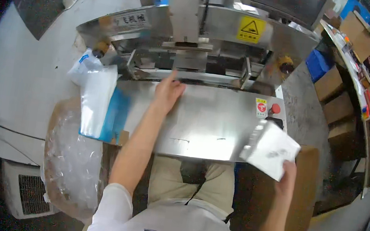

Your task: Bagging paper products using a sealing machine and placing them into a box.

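Observation:
My left hand (pixel 168 91) reaches over the steel worktop (pixel 207 118) toward the front of a machine. One finger points at the machine's slot (pixel 194 76), with the thumb apart from it, and nothing shows in the hand. At the right edge of the worktop, my right hand (pixel 287 173) grips the near corner of a flat white packet (pixel 274 149) with a dark print. Shiny clear film runs along the packet's left side. Motion blurs both the packet and the hand.
A stack of clear plastic bags (pixel 97 100) lies at the worktop's left, above a carton of clear bags (pixel 75 162). An open cardboard box (pixel 301 199) stands at lower right. A red button (pixel 275 108) and a yellow warning sign (pixel 251 29) are on the machine.

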`<state>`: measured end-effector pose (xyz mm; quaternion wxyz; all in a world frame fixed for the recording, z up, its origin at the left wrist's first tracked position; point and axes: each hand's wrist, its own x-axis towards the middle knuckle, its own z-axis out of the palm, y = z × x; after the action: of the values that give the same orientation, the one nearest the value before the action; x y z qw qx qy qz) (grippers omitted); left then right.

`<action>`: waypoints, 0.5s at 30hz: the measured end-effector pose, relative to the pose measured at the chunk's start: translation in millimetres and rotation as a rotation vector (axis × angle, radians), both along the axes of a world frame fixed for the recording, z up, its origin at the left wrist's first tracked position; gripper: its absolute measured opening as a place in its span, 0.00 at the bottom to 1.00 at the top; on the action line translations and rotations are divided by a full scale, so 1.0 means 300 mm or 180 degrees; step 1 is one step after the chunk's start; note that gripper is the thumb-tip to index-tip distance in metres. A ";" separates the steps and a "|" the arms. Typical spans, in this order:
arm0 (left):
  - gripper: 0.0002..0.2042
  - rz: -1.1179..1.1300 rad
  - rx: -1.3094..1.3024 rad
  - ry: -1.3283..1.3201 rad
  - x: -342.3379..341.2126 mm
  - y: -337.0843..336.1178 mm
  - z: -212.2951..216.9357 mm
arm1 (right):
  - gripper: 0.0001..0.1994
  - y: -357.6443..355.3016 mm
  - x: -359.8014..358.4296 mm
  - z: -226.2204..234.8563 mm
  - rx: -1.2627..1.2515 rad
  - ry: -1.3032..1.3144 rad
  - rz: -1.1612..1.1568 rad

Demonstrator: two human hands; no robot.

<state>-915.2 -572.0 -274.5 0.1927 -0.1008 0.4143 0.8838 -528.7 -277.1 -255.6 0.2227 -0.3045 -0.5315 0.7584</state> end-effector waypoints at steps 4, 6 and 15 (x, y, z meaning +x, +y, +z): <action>0.14 -0.0179 -0.0047 0.0297 -0.118 0.094 -0.102 | 0.29 0.218 0.334 -0.030 0.0115 0.0502 -0.0803; 0.12 -0.0323 0.0160 0.0428 -0.311 -0.104 -0.286 | 0.24 0.237 0.358 -0.037 -0.0188 0.0639 -0.1103; 0.16 -0.0521 -0.0744 0.0532 -0.031 0.020 -0.053 | 0.21 0.521 0.735 -0.662 -0.1147 -0.1412 -0.0869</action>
<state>-924.4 -565.9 -290.4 0.2159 -0.0146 0.5357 0.8162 -308.0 -120.8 -454.3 0.1434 -0.5656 -0.3784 0.7186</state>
